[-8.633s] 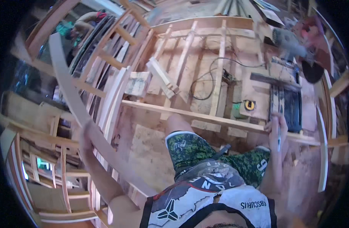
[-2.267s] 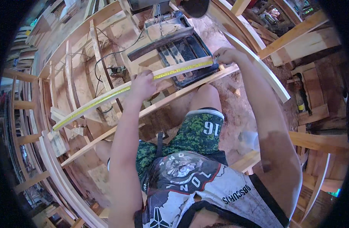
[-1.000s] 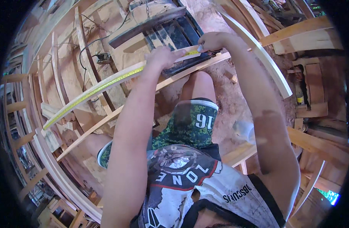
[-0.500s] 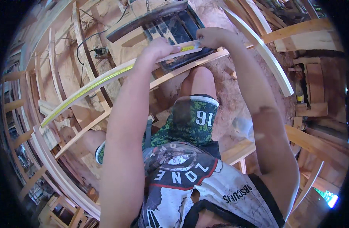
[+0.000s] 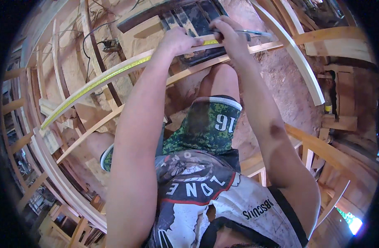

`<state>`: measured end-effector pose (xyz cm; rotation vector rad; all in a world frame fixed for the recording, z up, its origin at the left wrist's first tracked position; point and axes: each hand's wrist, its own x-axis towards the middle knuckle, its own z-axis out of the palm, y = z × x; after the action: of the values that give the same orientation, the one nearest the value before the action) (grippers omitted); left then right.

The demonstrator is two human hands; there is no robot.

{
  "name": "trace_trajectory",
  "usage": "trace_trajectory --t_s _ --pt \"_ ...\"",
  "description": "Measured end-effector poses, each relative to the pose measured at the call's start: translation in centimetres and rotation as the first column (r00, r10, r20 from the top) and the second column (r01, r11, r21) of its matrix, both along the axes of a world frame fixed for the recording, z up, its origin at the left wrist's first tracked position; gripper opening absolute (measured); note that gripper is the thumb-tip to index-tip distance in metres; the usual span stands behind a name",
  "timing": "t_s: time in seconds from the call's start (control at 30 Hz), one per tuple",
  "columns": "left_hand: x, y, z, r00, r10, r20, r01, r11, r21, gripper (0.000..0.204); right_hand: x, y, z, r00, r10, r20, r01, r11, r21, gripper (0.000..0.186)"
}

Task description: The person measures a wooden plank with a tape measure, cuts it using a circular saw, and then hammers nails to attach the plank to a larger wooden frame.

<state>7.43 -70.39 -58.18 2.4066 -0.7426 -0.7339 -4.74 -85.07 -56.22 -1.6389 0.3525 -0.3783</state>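
Observation:
A pale wooden strip (image 5: pixel 102 80) lies at a slant in front of me, with a yellow measuring tape (image 5: pixel 86 87) stretched along it. My left hand (image 5: pixel 179 43) is closed on the strip and tape, thumb pressed near the tape's visible right stretch. My right hand (image 5: pixel 230 35), just right of it, is closed on a slim grey pencil-like tool (image 5: pixel 255 32) at the strip's right end. Beyond both hands sits a black slatted metal piece (image 5: pixel 177 20). A second wooden rail (image 5: pixel 94 129) runs beneath the strip, above my bare knees.
A framework of battens (image 5: pixel 57 62) over plywood spreads ahead, with a dark cable (image 5: pixel 90 37) and a small metal device (image 5: pixel 111 45). A curved pale board (image 5: pixel 301 70) stands at my right. Stacked strips (image 5: pixel 61 177) lie at the lower left; more framing (image 5: pixel 321 153) is at the lower right.
Earlier my left hand carried the strip upright at my side; it then lay across ahead with tape along it. Since half a second ago the slim tool has swung out level in my right hand.

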Motion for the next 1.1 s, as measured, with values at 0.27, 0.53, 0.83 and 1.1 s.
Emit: trace_trajectory --t_s 0.27,0.53,0.83,1.1 --pt "0.9 1.2 1.0 0.990 -0.069 -0.119 0.062 0.996 -0.066 0.054 1.1 -1.5 -2.4 0.996 0.073 -0.044 -0.078 0.990 -0.118 0.029" --pt "0.7 0.8 -0.2 0.992 -0.093 0.090 0.096 0.995 -0.027 0.052 0.2 -4.7 -3.0 0.993 0.110 -0.033 -0.115 0.949 -0.293 0.023" --pt "0.7 0.8 -0.1 0.996 -0.091 0.014 0.092 0.993 -0.070 0.059 0.5 -4.1 -2.2 0.961 0.242 -0.134 -0.275 0.889 -0.367 0.018" --pt "0.5 0.8 1.1 0.998 -0.051 -0.048 0.047 0.996 -0.075 0.060 0.5 -3.2 -1.4 0.957 0.219 -0.189 -0.284 0.837 -0.468 0.025"
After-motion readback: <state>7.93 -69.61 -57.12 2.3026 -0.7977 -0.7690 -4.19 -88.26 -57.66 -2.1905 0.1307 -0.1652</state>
